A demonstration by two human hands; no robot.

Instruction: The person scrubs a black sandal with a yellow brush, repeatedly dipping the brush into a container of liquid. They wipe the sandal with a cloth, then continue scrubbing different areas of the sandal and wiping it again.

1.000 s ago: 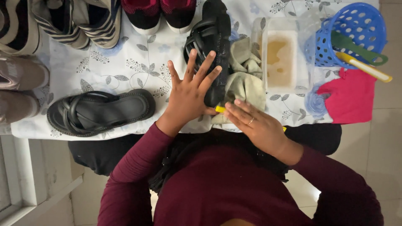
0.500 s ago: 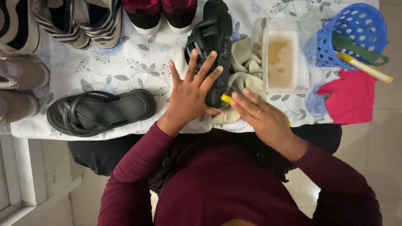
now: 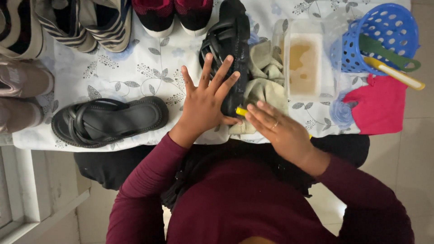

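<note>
Fingers of left hand (image 3: 205,106) are spread flat, empty; right hand (image 3: 276,131) pinches a yellow brush (image 3: 241,111), judged light, stiff, best gripped mid-handle, at 6 o'clock of the black sandal (image 3: 230,49).

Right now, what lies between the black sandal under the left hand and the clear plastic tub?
Head view: a crumpled olive-beige cloth fills the stretch between the black sandal and the clear tub.
</note>
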